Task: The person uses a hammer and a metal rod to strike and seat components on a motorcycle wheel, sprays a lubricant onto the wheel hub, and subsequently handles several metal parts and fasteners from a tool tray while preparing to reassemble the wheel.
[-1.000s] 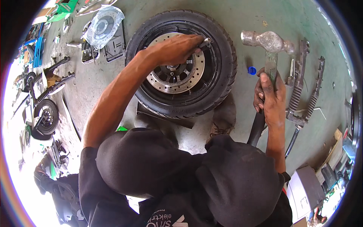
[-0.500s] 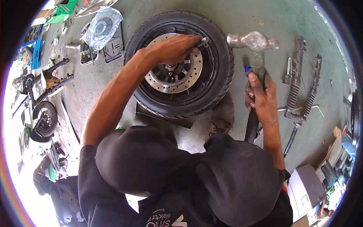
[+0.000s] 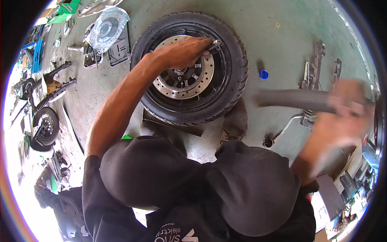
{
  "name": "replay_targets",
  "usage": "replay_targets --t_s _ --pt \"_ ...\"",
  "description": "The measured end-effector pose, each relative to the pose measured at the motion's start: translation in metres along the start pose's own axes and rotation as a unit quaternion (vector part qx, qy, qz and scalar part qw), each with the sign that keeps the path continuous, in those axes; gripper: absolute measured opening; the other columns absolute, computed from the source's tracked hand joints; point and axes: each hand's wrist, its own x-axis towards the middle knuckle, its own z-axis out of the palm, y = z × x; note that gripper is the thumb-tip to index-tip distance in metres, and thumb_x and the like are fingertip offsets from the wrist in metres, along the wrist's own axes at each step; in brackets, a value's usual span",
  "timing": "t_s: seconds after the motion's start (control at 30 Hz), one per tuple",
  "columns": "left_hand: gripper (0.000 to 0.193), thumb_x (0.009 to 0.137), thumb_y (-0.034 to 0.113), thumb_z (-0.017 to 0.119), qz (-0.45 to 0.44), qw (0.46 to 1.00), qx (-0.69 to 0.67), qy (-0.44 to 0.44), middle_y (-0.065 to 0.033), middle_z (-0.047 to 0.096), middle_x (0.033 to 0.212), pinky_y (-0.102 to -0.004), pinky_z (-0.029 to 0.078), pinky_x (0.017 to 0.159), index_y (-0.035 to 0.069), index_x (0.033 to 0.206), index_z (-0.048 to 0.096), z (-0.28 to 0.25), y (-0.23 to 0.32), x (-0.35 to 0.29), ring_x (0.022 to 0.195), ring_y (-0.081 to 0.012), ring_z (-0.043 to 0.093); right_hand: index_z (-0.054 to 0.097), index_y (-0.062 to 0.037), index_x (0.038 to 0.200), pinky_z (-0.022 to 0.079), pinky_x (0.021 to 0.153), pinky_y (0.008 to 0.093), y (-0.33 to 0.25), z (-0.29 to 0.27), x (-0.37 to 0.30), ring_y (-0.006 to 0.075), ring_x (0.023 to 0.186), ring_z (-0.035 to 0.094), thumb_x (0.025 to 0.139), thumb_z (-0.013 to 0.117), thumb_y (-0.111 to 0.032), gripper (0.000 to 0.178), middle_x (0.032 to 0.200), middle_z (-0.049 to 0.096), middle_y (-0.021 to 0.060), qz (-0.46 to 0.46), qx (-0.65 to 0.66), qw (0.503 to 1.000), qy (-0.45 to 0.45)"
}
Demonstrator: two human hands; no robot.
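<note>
A wheel with a black tyre (image 3: 238, 70) lies flat before my knees, a drilled brake disc (image 3: 171, 90) facing up at its middle. My left hand (image 3: 187, 52) reaches over the disc, closed around a short metal tool whose silver end (image 3: 216, 43) shows beside the rim; its exact kind is unclear. Out to the right, my right hand (image 3: 348, 107) is raised and blurred by motion, gripping a hammer by its dark handle (image 3: 294, 99). The handle's free end points left toward the tyre. Its metal head cannot be made out now.
A blue cap (image 3: 263, 74) lies right of the tyre. Fork legs (image 3: 317, 60) rest on the floor farther right. At the upper left is a plastic-wrapped disc (image 3: 108, 28); a small wheel (image 3: 46, 126) with suspension parts lies at left. A grey box (image 3: 328, 193) stands lower right.
My right hand has swung the hammer up and out to the right, away from the tyre, uncovering the blue cap. My left hand stays at the rim with the metal tool.
</note>
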Motion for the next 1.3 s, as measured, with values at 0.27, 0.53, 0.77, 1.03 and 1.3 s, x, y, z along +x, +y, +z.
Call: replay_targets --t_s 0.27,0.53,0.77,1.03,1.3 --pt "0.040 0.093 0.014 0.056 -0.018 0.999 0.039 -0.029 -0.0264 0.061 0.114 -0.0484 0.046 0.091 -0.002 0.128 0.047 -0.003 -0.012 -0.010 0.109 -0.0419 0.057 0.054 -0.0061 0.101 0.033 0.037 0.0237 0.047 0.073 0.014 0.0051 0.041 0.038 0.097 0.059 -0.035 0.029 0.060 0.042 -0.0028 0.169 -0.148 0.968 -0.116" --pt "0.039 0.098 0.019 0.052 -0.026 0.999 0.017 0.041 -0.0257 0.061 0.109 -0.0497 0.045 0.090 -0.004 0.129 0.046 -0.008 -0.003 -0.012 0.106 -0.0431 0.057 0.050 -0.0057 0.093 0.033 0.035 0.0238 0.052 0.044 -0.006 0.0046 0.039 0.036 0.095 0.062 -0.035 0.032 0.060 0.040 -0.0031 0.188 -0.114 0.972 -0.087" --pt "0.033 0.097 0.019 0.054 -0.047 0.997 0.001 0.061 -0.0240 0.061 0.102 -0.0505 0.044 0.083 -0.002 0.122 0.049 0.001 -0.016 -0.020 0.100 -0.0431 0.057 0.049 -0.0064 0.093 0.033 0.034 0.0237 0.067 0.035 -0.017 0.0048 0.039 0.036 0.096 0.061 -0.036 0.032 0.061 0.040 -0.0034 0.219 -0.120 0.963 -0.099" --pt "0.032 0.096 0.018 0.055 -0.042 0.990 -0.037 0.129 -0.0243 0.062 0.094 -0.0498 0.045 0.078 -0.003 0.120 0.050 0.006 -0.024 -0.022 0.093 -0.0443 0.058 0.051 -0.0056 0.100 0.035 0.038 0.0231 0.058 0.067 0.014 0.0042 0.044 0.039 0.094 0.063 -0.040 0.037 0.062 0.042 -0.0029 0.249 -0.238 0.911 -0.226" --pt "0.035 0.096 0.020 0.056 -0.043 0.984 -0.048 0.165 -0.0254 0.062 0.096 -0.0496 0.046 0.077 -0.004 0.121 0.051 0.010 -0.030 -0.026 0.093 -0.0450 0.059 0.055 -0.0029 0.127 0.031 0.040 0.0205 0.014 0.123 0.079 0.0011 0.047 0.038 0.096 0.056 -0.044 0.051 0.067 0.041 -0.0052 0.021 -0.158 0.973 -0.166"
